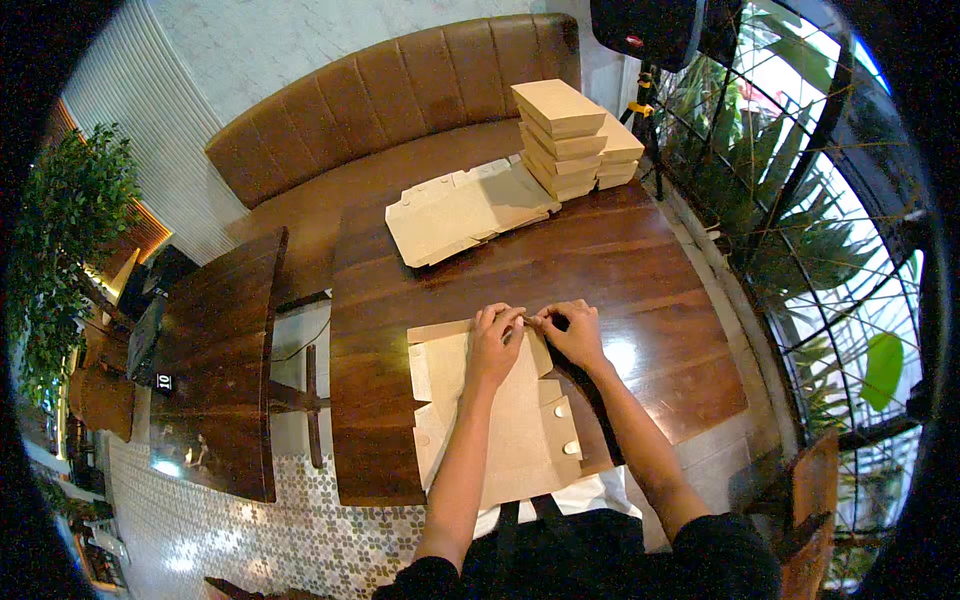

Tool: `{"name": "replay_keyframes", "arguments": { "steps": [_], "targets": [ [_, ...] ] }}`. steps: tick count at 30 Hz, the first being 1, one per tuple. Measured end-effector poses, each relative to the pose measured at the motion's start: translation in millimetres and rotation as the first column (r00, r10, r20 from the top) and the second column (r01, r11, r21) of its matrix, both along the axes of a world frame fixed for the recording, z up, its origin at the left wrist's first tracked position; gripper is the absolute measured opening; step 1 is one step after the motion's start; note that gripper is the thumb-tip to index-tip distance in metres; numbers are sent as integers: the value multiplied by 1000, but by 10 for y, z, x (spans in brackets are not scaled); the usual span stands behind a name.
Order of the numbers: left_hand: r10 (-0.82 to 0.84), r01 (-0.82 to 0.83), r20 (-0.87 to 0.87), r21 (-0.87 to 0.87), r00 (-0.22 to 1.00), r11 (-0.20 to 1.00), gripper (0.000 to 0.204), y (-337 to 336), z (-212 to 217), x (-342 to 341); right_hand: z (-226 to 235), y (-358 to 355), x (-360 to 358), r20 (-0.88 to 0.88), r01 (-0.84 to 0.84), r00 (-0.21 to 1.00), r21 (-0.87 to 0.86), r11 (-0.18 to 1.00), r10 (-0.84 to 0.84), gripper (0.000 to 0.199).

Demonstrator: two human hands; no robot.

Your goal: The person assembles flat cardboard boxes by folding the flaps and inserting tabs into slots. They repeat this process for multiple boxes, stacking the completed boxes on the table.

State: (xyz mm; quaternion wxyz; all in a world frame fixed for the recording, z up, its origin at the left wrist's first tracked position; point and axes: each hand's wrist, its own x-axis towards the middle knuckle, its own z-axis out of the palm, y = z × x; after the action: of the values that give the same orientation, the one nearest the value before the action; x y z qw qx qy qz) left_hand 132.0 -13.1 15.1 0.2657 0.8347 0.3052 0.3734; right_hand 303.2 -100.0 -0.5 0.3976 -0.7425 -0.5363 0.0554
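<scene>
Glossy wooden table (620, 260), both hands (495, 340) seemingly pinching flat kraft cardboard box blank (520, 430)

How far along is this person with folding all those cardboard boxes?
Done: a stack of folded boxes stands at the table's far end. In hand: the left hand and right hand pinch the far edge of one flat box blank, not yet shaped. Left: a pile of flat blanks waits beside the stack; how many it holds cannot be told.

I see a curved brown leather bench (400, 90) against a pale marbled wall (290, 40); dark glossy wooden tables (600, 260); patterned mosaic floor (300, 530); daylight through black-framed windows (830, 250).
</scene>
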Motion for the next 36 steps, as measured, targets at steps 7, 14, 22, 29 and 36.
{"name": "replay_keyframes", "arguments": {
  "steps": [7,14,22,29,36],
  "targets": [
    [41,-41,15,8,999,999,13,29,-64,12,54,-26,-78,118,-4,993,-27,1000,8,35],
    [26,-15,76,-143,997,990,18,31,-105,30,11,48,-192,79,154,985,-39,987,-150,28],
    [-11,19,86,-84,996,996,26,-63,1,-2,45,-51,-154,-77,84,994,44,996,-80,26],
    [-49,60,130,-85,990,995,25,-111,74,-33,78,-178,-199,-488,54,873,81,995,-8,28],
    [-85,154,262,-252,961,955,23,-120,55,-93,-38,-159,-202,-533,65,846,123,990,10,29]
  ]
}}
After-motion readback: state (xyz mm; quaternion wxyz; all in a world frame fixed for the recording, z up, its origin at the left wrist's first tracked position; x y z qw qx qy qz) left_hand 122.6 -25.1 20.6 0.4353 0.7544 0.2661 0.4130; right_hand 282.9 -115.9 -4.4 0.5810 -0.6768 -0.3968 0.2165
